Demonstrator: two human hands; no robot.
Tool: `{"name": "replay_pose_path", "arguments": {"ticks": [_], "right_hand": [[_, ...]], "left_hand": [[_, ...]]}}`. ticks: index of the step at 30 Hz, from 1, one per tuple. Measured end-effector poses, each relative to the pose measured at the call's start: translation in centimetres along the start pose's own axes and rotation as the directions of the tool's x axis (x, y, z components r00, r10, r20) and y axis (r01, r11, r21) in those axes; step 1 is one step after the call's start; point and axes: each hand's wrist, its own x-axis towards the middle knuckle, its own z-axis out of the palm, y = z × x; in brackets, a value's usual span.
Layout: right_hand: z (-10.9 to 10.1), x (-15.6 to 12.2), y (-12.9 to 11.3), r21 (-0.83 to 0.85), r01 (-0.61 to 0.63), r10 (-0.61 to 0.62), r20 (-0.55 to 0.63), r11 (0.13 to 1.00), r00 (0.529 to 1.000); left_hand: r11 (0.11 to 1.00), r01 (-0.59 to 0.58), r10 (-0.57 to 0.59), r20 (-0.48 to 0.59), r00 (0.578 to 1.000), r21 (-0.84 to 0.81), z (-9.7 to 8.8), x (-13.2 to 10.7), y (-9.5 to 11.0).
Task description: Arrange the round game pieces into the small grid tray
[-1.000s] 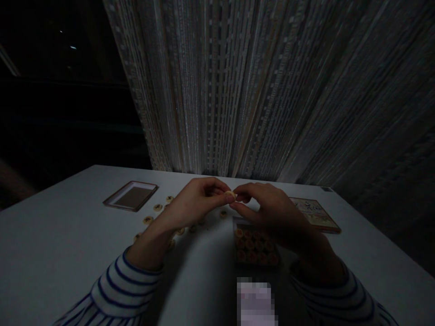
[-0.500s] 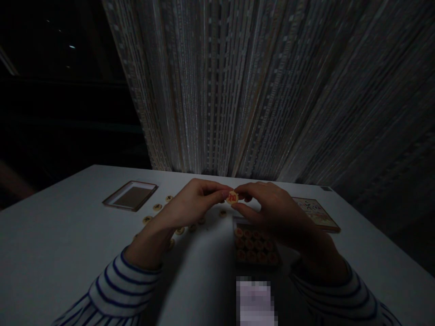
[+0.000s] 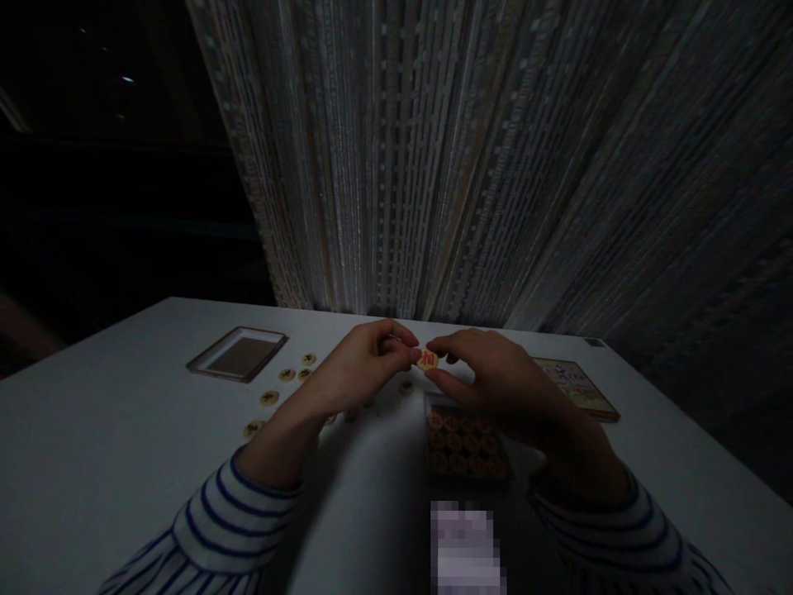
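Observation:
A round wooden Chinese chess piece (image 3: 427,359) with a red character is held up above the table, its face turned toward me. My right hand (image 3: 489,372) pinches it by the edge between thumb and forefinger. The thumb of my left hand (image 3: 365,364) rests on its left edge, while the left forefinger is curled just above. Below my right hand, a shallow box (image 3: 427,475) holds rows of red-marked pieces, partly in shadow and covered by that hand. A dark-marked piece (image 3: 405,387) lies on the table beneath the gap between my hands.
Several dark-marked pieces (image 3: 268,398) lie to the left, some hidden behind my left arm. An open, shallow tray (image 3: 282,347) sits at the back left. A printed box lid (image 3: 579,388) lies right of my right hand. A striped curtain (image 3: 396,165) hangs behind the white table (image 3: 124,397).
My left forefinger has lifted off the chess piece and curled, and the left hand has shifted slightly right. The piece has turned slightly, its character now more upright.

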Motion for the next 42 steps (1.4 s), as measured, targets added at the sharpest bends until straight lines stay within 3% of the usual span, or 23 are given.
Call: {"name": "replay_pose_path", "arguments": {"ticks": [10, 19, 33, 42], "right_hand": [[0.1, 0.1, 0.2, -0.046, -0.024, 0.029, 0.109, 0.999, 0.994], [0.2, 0.0, 0.4, -0.122, -0.077, 0.102, 0.218, 0.99, 0.97], [2.1, 0.0, 2.4, -0.2, -0.144, 0.225, 0.481, 0.969, 0.847], [3.7, -0.2, 2.9, -0.249, -0.146, 0.264, 0.55, 0.957, 0.792]], "left_hand": [[1.0, -0.012, 0.012, 0.017, 1.0, 0.001, 0.7, 0.5, -1.0], [0.981, -0.056, 0.052, 0.026, 0.998, 0.188, 0.5, 0.6, -1.8], [0.926, -0.096, 0.077, 0.067, 0.995, 0.366, 0.6, 0.6, -2.9], [0.88, -0.106, 0.059, 0.115, 0.992, 0.462, 0.8, 0.7, -3.7]]}}
